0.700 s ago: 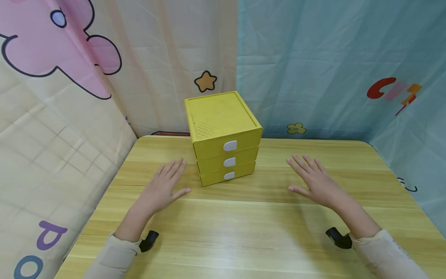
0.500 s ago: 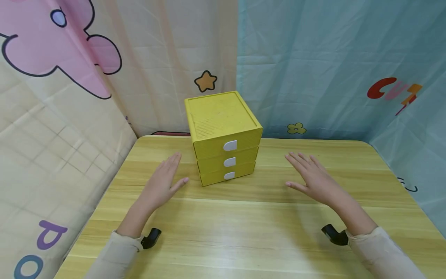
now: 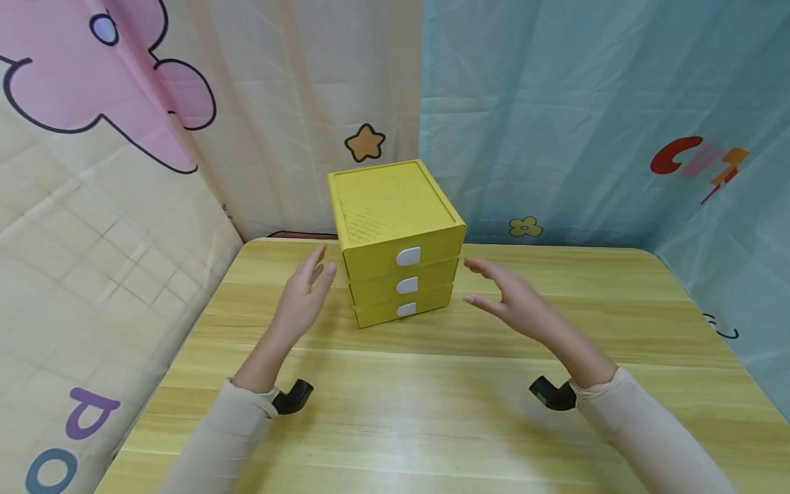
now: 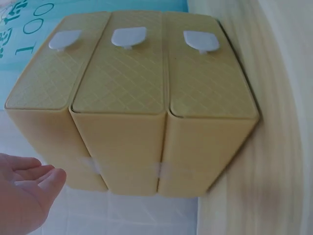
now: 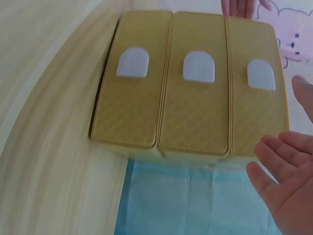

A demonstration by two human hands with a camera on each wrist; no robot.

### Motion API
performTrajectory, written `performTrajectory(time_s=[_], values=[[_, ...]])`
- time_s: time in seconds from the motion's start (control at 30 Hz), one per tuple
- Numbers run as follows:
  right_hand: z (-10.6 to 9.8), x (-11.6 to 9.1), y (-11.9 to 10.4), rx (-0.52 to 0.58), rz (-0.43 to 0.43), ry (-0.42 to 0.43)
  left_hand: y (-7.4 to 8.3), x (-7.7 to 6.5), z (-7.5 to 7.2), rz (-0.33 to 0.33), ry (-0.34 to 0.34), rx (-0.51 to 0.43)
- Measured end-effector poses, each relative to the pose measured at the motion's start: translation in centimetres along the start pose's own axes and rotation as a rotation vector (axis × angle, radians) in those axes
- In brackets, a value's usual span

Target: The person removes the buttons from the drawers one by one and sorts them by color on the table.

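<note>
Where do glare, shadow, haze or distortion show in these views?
Head: pale glare on the wooden tabletop, soft shadow near the right sleeve; left wrist: hazy, the yellow three-drawer cabinet looking tan; right wrist: similarly muted, tabletop grain bowed, likely lens distortion.

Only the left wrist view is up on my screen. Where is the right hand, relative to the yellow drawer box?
Observer: The right hand is beside the yellow drawer box, on the person's right, thumb and fingers apart and gripping nothing.
Operator: And the top of the box? It's turned away from me.
Observer: The head view shows it: a flat yellow top panel with a rim around it.
</note>
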State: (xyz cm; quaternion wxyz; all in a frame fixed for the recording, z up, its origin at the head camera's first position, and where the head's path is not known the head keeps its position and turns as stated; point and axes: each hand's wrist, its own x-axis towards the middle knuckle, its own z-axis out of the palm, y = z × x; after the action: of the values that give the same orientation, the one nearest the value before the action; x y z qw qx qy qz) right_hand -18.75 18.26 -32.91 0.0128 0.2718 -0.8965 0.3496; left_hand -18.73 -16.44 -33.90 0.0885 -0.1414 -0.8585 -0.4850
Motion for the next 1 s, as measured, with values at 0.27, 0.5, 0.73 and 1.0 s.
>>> performTrajectory(time_s=[0.27, 0.5, 0.73, 1.0], values=[[2.2, 2.5, -1.1, 0.255, -0.056, 0.062, 0.9, 1.9, 0.5, -0.094, -0.01, -0.199], [3.9, 3.8, -1.9, 0.378, -0.074, 0.116, 1.6, 2.6, 0.9, -0.134, -0.043, -0.362], [5.5, 5.2, -2.5, 0.563, -0.034, 0.188, 2.0, 2.6, 0.6, -0.136, -0.059, -0.447], [6.7, 6.4, -2.6, 0.639, 0.075, 0.311, 1.6, 2.8, 0.7, -0.132, -0.062, -0.465]])
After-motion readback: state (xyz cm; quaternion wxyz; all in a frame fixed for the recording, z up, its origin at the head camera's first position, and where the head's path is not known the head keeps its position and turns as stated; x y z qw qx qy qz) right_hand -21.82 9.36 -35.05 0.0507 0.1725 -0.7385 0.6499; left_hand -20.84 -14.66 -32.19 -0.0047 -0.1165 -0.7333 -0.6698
